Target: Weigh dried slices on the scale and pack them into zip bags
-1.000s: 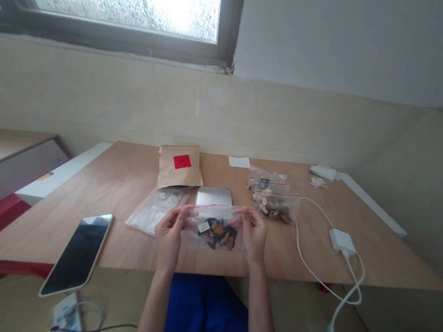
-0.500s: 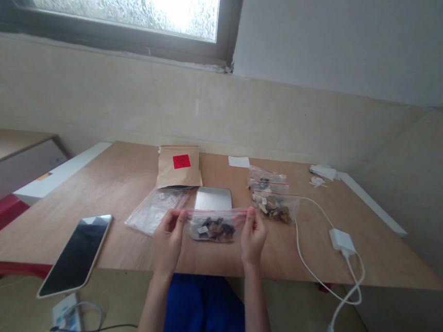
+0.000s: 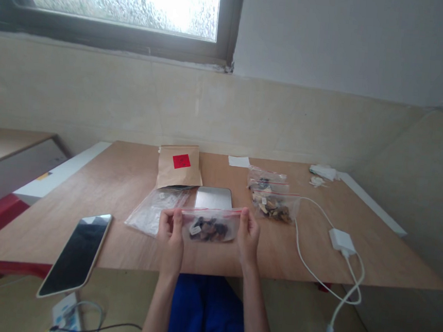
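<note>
Stretched between my two hands is a clear zip bag (image 3: 210, 227) with a red seal line along its top. Dark and brown dried pieces and a small white label show inside it. My left hand (image 3: 171, 234) pinches the bag's upper left corner, thumb against fingers. At the upper right corner, my right hand (image 3: 248, 235) grips it the same way. Just behind the bag lies a flat silver scale (image 3: 213, 198), its near edge hidden by the bag. Clear plastic bags (image 3: 151, 214) lie flat to the left of the scale.
A brown paper pouch (image 3: 180, 170) with a red label stands behind the plastic bags. Several filled zip bags (image 3: 276, 207) overlap at the right. A white adapter (image 3: 342, 241) with cables is farther right. A phone (image 3: 76, 254) overhangs the front left edge. White paper (image 3: 239, 161) lies at the back.
The right hand has shifted slightly left, and the left hand slightly right, bringing them a little closer together. The bag's contents have moved a bit to the left.
</note>
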